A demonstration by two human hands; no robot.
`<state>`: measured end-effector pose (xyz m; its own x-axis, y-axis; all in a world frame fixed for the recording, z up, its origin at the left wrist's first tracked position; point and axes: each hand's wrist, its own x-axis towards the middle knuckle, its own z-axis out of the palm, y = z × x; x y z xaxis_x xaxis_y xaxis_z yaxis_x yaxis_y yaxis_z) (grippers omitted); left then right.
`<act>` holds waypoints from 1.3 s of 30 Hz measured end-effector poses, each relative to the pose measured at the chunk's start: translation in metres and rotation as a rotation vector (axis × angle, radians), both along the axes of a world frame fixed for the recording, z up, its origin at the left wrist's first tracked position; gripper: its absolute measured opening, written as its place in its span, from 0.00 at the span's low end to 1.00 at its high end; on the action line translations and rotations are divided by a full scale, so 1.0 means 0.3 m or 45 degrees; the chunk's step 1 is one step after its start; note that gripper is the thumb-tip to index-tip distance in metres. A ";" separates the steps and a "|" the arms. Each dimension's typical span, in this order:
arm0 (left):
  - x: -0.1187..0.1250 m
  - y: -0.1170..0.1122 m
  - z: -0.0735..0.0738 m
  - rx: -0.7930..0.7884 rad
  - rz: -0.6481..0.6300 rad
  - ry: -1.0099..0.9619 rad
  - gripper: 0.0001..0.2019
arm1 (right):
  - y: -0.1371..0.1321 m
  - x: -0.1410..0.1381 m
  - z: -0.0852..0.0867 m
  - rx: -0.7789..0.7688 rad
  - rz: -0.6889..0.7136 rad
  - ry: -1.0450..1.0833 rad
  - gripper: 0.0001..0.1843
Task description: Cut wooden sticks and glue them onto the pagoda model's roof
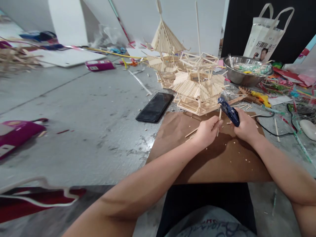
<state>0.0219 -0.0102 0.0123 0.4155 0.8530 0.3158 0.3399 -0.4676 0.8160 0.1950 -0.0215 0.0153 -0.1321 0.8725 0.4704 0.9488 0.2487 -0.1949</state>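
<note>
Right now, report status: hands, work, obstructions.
Left hand holding thin stick; right hand gripping blue tool close by. Nearer stick model upright beyond. Loose sticks on brown sheet beside left hand.

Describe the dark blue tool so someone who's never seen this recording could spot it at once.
Start at the brown paper sheet in front of the stick pavilion. Over its right side is the person's right hand, gripping the dark blue tool, whose tip points up and left. Its color sets it apart from the yellow tool lying farther right.

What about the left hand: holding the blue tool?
No, the right hand holds the blue tool; the left hand pinches a stick.
</note>
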 end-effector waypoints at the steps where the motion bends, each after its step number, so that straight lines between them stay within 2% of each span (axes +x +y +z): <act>1: 0.000 0.001 -0.002 0.011 0.001 0.004 0.13 | -0.004 -0.005 0.000 -0.010 0.009 -0.011 0.24; 6: 0.000 0.001 -0.007 0.001 -0.004 -0.001 0.13 | -0.017 -0.022 -0.001 -0.051 0.033 -0.039 0.26; 18: -0.004 -0.002 0.003 0.021 0.030 0.048 0.11 | -0.028 -0.034 0.007 -0.089 -0.002 -0.037 0.24; 25: -0.009 -0.011 0.033 0.085 0.067 0.059 0.11 | -0.028 -0.031 0.014 -0.106 -0.099 -0.021 0.18; 29: -0.046 -0.008 0.092 0.141 0.211 -0.096 0.05 | -0.009 -0.004 0.011 -0.017 -0.196 0.031 0.21; 32: -0.096 0.024 0.162 0.252 0.497 -0.185 0.07 | 0.005 0.011 0.007 -0.013 -0.245 0.059 0.20; 34: -0.128 0.061 0.221 0.200 0.608 -0.260 0.07 | 0.009 0.013 0.004 -0.022 -0.240 0.068 0.20; 35: -0.142 0.083 0.252 0.138 0.600 -0.297 0.07 | 0.009 0.013 0.003 -0.022 -0.234 0.069 0.20; 39: -0.159 0.174 0.368 0.117 0.611 -0.414 0.08 | 0.008 0.014 -0.005 0.012 -0.200 0.067 0.21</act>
